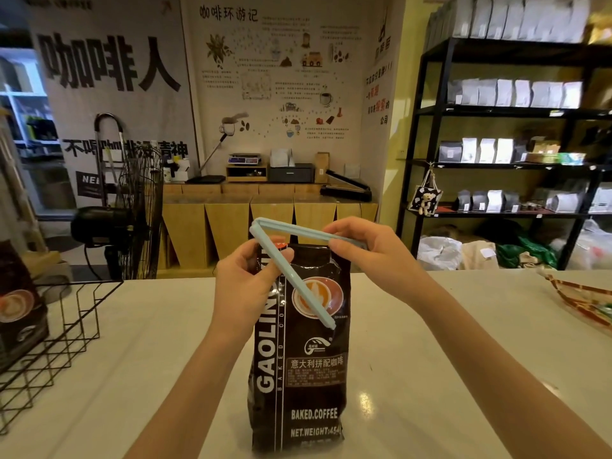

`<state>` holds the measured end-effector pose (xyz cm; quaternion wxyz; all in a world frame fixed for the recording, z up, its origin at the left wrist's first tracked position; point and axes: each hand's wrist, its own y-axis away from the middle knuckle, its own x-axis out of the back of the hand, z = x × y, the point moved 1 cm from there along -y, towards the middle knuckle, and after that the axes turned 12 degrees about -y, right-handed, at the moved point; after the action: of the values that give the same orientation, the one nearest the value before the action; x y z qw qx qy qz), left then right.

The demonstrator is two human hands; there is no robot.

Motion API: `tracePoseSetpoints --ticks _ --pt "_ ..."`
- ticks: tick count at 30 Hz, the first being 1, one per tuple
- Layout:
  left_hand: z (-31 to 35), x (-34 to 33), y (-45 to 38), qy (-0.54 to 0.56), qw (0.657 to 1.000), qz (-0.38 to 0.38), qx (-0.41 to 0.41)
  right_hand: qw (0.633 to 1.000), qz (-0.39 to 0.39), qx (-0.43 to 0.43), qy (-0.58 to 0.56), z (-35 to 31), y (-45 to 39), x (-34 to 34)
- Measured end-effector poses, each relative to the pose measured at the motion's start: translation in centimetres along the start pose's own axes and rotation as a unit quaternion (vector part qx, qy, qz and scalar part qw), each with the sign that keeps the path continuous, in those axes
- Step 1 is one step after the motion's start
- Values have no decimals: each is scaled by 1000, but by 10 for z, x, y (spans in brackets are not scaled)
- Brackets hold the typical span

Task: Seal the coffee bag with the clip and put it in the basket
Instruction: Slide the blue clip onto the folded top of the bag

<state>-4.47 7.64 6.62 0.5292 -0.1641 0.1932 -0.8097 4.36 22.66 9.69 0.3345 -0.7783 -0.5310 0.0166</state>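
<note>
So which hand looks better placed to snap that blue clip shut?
Probably the right hand: it pinches the clip's free upper bar. The left hand steadies the coffee bag near the hinge.

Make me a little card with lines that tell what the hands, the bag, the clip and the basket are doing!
left hand: grips the top of the coffee bag
right hand: holds one arm of the clip
clip: light blue, open in a V, not yet shut on the bag
coffee bag: dark, upright on the white counter
basket: black wire, at the left, another dark bag inside
</note>
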Motion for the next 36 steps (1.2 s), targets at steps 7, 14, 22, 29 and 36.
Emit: tracePoseSetpoints --ticks 7,14,22,29,36 --pt "1 -2 3 -9 997 -20 -67 999 -34 8 11 4 4 3" --pt "1 6 -2 25 996 -72 -53 998 -40 19 39 3 3 3" --pt "12 15 0 -4 993 -91 -76 996 -78 11 43 -3 2 3" --pt "11 9 7 54 993 -92 -56 998 -63 -9 -16 -4 4 9" --pt "14 13 1 31 995 -93 -18 999 -32 -8 -30 -5 5 7"
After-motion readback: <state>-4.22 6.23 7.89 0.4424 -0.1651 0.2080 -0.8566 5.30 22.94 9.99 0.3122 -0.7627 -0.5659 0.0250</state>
